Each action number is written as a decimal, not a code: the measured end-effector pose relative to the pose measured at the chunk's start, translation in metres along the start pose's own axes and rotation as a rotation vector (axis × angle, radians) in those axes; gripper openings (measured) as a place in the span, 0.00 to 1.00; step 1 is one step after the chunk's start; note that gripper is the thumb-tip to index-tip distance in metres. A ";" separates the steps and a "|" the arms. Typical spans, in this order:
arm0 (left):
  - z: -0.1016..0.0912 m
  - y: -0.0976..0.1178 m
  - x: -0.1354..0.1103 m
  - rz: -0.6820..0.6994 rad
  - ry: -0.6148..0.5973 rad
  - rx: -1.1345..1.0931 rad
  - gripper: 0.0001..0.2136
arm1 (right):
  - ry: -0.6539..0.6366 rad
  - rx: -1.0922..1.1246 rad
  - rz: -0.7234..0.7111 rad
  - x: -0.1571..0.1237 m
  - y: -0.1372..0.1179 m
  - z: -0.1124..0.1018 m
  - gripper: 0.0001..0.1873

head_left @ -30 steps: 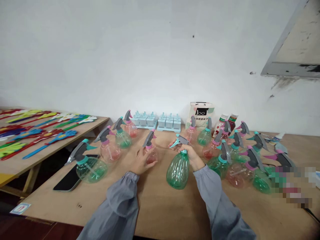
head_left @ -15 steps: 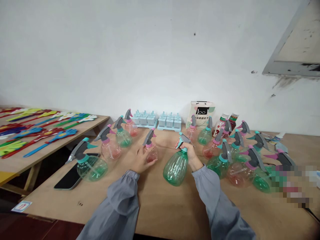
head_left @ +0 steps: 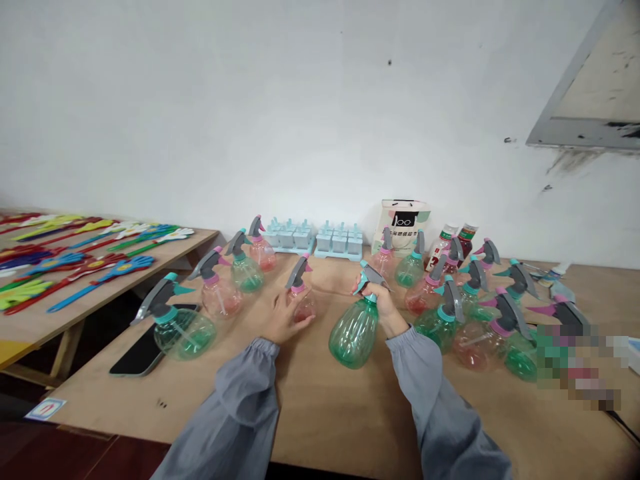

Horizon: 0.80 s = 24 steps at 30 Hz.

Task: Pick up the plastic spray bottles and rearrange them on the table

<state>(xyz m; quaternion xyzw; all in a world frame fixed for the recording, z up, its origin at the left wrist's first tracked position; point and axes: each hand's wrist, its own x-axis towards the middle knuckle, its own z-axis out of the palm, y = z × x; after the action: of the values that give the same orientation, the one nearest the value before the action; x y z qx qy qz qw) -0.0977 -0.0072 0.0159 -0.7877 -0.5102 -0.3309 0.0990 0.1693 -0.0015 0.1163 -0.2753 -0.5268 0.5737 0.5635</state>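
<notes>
My right hand (head_left: 381,308) is closed round the neck and grey trigger head of a green spray bottle (head_left: 353,331), which tilts with its base low over the wooden table (head_left: 320,413). My left hand (head_left: 283,317) curls round the side of a small pink spray bottle (head_left: 302,297) standing upright on the table. Both arms wear grey sleeves.
Several more green and pink spray bottles stand at the left (head_left: 183,325) and crowd the right (head_left: 470,313). A black phone (head_left: 137,348) lies near the left edge. Blue ice-lolly moulds (head_left: 315,239), a carton (head_left: 403,225) and drink bottles line the wall. A second table (head_left: 75,293) holds coloured hand-clappers.
The green bottle in my right hand has swung from hanging upright to a tilt and shifted slightly left. My left hand has stayed on the pink bottle.
</notes>
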 end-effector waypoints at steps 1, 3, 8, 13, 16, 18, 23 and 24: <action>0.001 -0.001 0.000 0.005 0.009 0.000 0.29 | -0.019 -0.008 0.014 0.000 -0.001 0.000 0.08; 0.002 -0.002 0.000 0.011 0.026 0.001 0.30 | -0.055 -0.017 0.027 -0.001 -0.003 0.001 0.10; 0.005 -0.003 -0.001 0.005 0.030 -0.002 0.31 | 0.080 -0.095 -0.088 -0.001 0.002 0.003 0.07; 0.005 -0.003 -0.001 -0.001 0.005 -0.008 0.31 | 0.349 -0.313 -0.258 0.002 0.008 -0.009 0.07; 0.004 -0.003 -0.001 -0.014 -0.006 -0.001 0.31 | 0.443 -0.545 -0.415 0.002 0.005 -0.024 0.12; 0.003 -0.002 0.000 -0.017 -0.008 0.000 0.31 | 0.517 -0.674 -0.454 0.002 0.003 -0.035 0.11; 0.002 0.001 0.001 -0.013 0.001 -0.016 0.30 | 0.640 -0.815 -0.453 0.005 0.004 -0.064 0.15; 0.002 0.001 0.001 -0.014 0.000 -0.019 0.30 | 0.664 -0.818 -0.454 0.007 0.005 -0.068 0.16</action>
<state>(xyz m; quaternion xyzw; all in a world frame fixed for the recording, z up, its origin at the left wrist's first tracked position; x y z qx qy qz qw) -0.0957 -0.0060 0.0155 -0.7851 -0.5124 -0.3364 0.0894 0.2280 0.0259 0.0933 -0.5165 -0.5464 0.0707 0.6555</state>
